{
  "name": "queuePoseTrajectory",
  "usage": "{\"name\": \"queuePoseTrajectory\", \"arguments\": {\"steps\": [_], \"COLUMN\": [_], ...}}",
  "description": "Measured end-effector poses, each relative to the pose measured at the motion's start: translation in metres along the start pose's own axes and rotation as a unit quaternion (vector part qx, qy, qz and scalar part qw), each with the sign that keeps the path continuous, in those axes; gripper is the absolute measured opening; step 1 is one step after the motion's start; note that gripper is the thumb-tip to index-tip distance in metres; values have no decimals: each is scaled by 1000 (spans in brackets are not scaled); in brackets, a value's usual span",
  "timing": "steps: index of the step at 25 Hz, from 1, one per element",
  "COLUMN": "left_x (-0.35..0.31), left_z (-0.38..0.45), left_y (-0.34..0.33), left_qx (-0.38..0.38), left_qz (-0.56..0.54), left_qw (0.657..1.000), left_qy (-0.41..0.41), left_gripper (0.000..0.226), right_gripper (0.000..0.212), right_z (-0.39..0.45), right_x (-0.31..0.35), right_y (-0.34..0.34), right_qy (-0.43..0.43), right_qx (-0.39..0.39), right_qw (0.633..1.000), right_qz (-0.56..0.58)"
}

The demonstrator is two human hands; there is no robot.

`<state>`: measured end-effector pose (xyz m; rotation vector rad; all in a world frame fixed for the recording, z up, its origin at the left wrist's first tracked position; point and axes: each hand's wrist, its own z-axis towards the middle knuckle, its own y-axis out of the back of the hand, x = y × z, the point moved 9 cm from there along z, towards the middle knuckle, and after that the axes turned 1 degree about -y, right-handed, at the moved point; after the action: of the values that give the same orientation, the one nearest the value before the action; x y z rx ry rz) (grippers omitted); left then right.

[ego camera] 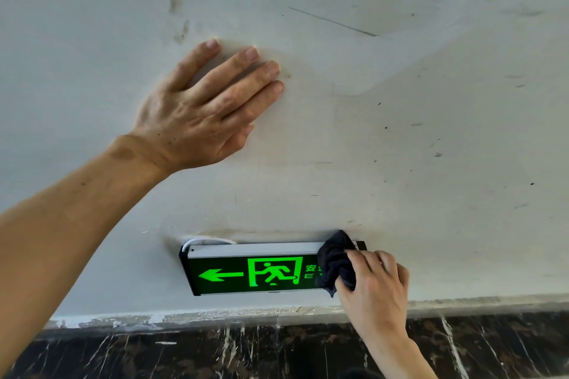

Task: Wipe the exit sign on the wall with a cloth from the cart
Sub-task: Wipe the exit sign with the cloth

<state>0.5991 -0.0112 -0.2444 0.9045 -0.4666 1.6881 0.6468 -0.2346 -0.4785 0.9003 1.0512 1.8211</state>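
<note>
Gripping a dark cloth (335, 258), the right hand (374, 286) presses it on the right end of the exit sign (246, 271) low on the wall (400, 132). Left hand (200, 114) rests flat, fingers spread, higher up.

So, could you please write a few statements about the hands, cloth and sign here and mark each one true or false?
1. The right hand holds a dark cloth against the right end of the sign. True.
2. The left hand grips the sign's left end. False: it lies flat on the wall, well above the sign.
3. The sign's arrow points left. True.
4. The cloth covers the running figure. False: the figure is in plain view; the cloth hides part of the lettering to its right.
5. A white cable loops at the sign's top left corner. True.
</note>
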Motion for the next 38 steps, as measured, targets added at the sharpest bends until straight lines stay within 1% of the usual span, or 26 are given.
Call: {"name": "queuePoseTrajectory", "arguments": {"steps": [2,3,5,6,8,9,10,11,14,16,19,23,26,27,30,32,34,38], "left_x": [0,1,0,0,-1,-1,-1,0,0,-1,-1,-2,-1,-1,-2,-2,-1,-2], "left_z": [-1,-1,-1,-1,-1,-1,-1,-1,-1,0,0,0,0,0,0,1,1,2], "left_y": [0,-1,-1,-2,-2,-2,-2,-2,-1,-1,-2,-2,-2,-3,-3,-3,-2,-1], "left_qx": [2,4,6,6,4,3,2,1,-2,-3,1,0,-2,-3,-5,-4,-1,-3], "left_qz": [1,0,-1,-1,2,3,2,1,3,3,5,9,11,12,16,17,17,20], "left_qw": [1000,1000,1000,1000,1000,1000,1000,1000,1000,1000,1000,1000,1000,1000,1000,1000,1000,1000], "left_qy": [-1,0,0,-1,-3,-3,-2,-1,-1,-1,-2,-2,-2,-2,-1,-1,1,-4], "left_gripper": [60,60,61,61,61,61,61,60,60,60,61,59,59,59,60,60,60,59], "right_gripper": [41,41,40,38,38,41,42,43,39,34,35,49,43,39,39,36,34,37], "right_z": [-14,-23,-40,-48,-58,-59,-58,-55,-37,-21,-2,1,-6,-8,-11,-14,-20,-27], "right_x": [-8,-17,-44,-60,-89,-98,-104,-108,-105,-100,-84,-67,-59,-57,-58,-62,-67,-68], "right_y": [-8,-14,-24,-26,-27,-24,-20,-15,-2,-2,-12,-38,-49,-51,-51,-57,-66,-82], "right_qy": [-14,-35,-121,-179,-276,-302,-315,-315,-283,-263,-255,-295,-296,-292,-283,-290,-297,-291], "right_qx": [35,62,95,97,81,71,59,49,33,28,34,53,47,42,12,0,7,30], "right_qw": [999,997,983,967,917,895,881,880,901,898,884,842,818,817,839,843,847,863], "right_qz": [19,34,102,156,276,322,349,353,328,352,391,448,491,495,464,454,441,412]}}
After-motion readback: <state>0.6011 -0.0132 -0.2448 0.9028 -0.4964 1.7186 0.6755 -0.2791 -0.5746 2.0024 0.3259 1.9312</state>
